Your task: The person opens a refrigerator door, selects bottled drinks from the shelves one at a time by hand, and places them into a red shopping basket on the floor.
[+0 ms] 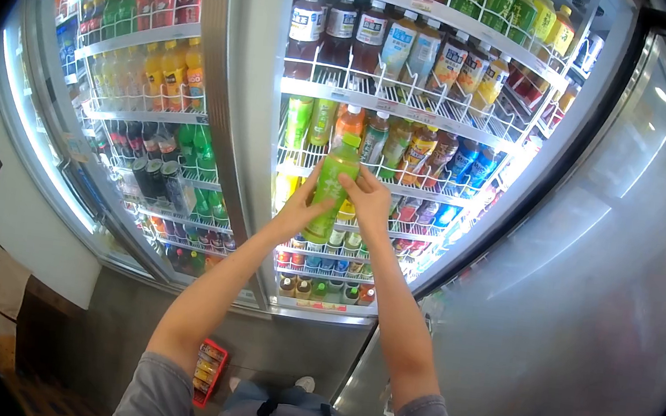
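Observation:
A green drink bottle [329,198] with a green cap is held up in front of the fridge shelves, tilted slightly with its cap toward the upper right. My left hand [302,207] grips its left side, thumb across the label. On the other side, my right hand [368,201] has its fingers closed against the bottle just below the neck. Behind the bottle, a shelf row of mixed drink bottles [397,145] is partly hidden by it.
The glass fridge door [573,260] stands swung out on the right. Upper wire shelves hold dark and pale bottles [371,36]. Left of a pillar [243,58], another cooler holds sodas [171,75]. A red basket of packaged goods [209,371] is on the floor by my feet.

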### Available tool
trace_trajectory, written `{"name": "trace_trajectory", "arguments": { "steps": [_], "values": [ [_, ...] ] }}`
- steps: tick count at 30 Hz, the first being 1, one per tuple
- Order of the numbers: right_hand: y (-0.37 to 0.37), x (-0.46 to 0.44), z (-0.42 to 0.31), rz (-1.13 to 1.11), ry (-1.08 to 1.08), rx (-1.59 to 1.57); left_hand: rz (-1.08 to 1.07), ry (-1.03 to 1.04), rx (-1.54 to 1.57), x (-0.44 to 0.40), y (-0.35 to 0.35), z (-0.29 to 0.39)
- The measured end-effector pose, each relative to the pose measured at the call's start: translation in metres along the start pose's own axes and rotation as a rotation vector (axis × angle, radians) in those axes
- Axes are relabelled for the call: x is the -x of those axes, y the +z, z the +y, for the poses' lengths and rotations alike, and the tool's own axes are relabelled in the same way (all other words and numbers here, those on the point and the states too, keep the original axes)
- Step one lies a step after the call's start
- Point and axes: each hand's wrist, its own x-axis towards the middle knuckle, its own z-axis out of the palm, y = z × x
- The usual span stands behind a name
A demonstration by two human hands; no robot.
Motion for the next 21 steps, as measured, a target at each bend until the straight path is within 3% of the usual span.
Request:
{"name": "trace_trajectory", "arguments": {
  "steps": [3, 12, 21],
  "values": [
    [0.005, 0.018, -0.008, 0.054, -0.021, 0.228, -0.045, -0.126, 0.006, 0.023, -0.003, 0.026],
    [0.088, 0.077, -0.031, -0.011, -0.002, 0.066, 0.038, -0.036, -0.037, 0.094, -0.063, 0.049],
    [0.220, 0.113, 0.000, -0.316, -0.029, -0.052, 0.240, -0.029, -0.014, 0.196, -0.163, 0.082]
  ]
}}
